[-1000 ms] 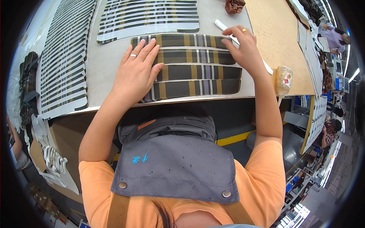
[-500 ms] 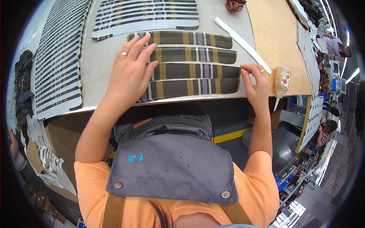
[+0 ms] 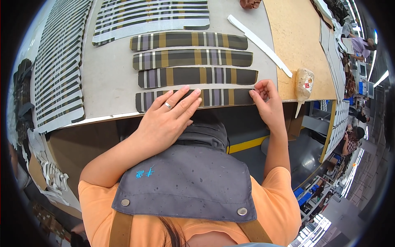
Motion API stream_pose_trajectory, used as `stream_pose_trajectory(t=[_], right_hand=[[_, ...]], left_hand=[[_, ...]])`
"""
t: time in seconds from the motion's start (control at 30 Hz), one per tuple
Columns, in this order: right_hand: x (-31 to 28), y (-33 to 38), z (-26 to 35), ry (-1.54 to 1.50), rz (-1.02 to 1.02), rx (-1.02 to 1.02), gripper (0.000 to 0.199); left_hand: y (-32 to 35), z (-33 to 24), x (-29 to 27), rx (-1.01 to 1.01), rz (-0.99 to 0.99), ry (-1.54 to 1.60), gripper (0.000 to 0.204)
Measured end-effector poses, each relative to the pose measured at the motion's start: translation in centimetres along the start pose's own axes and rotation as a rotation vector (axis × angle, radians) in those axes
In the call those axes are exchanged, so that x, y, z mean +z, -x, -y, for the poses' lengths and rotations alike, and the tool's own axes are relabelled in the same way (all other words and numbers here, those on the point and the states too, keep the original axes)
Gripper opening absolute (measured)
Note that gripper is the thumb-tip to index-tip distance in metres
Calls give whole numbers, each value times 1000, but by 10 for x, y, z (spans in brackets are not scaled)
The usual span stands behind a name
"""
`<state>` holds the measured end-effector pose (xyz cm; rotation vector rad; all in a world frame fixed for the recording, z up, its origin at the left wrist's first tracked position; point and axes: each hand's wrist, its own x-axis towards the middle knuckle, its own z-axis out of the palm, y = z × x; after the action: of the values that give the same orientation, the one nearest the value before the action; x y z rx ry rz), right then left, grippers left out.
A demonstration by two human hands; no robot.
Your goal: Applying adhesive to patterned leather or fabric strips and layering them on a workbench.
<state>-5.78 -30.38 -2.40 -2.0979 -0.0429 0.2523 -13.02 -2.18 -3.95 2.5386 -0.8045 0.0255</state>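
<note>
Four dark plaid fabric strips lie side by side on the grey table (image 3: 111,78). My left hand (image 3: 166,119), with a ring on one finger, lies flat with spread fingers on the nearest plaid strip (image 3: 218,97) at the table's front edge. My right hand (image 3: 267,103) pinches that strip's right end with its fingertips. The other three strips (image 3: 197,76) lie farther back, untouched and slightly apart from each other.
Rows of striped strips (image 3: 57,66) cover the table's left side and more strips (image 3: 152,18) lie at the back. A long white strip (image 3: 259,41) lies beside a brown board (image 3: 296,37). A small bottle (image 3: 304,84) sits at the right edge. Other people (image 3: 362,43) work far right.
My right hand came back from the white strip to the near strip's right end. My left hand slid from the upper strips down onto the nearest one. The four strips now lie farther apart.
</note>
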Motion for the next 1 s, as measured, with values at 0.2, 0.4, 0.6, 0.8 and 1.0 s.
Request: stream_pose_trajectory(t=[0.2,0.4,0.6,0.8,1.0], right_hand=[[-3,-9,2,509,-73,-318,20],[-10,-11,5,686,-2,-381,24],[-119,-40,-53,1320,-703,-267,41],[-194,-49,-75,502,-372,477,62],[-196,-57,-66,347,-319,559,61]], left_hand=[[-2,7,-12,-10,14,116,48],[1,29,-17,-156,-129,-46,43],[-4,61,-39,-231,-312,15,29],[0,91,-30,-298,-439,-154,24],[3,97,-22,-283,-467,-215,28]])
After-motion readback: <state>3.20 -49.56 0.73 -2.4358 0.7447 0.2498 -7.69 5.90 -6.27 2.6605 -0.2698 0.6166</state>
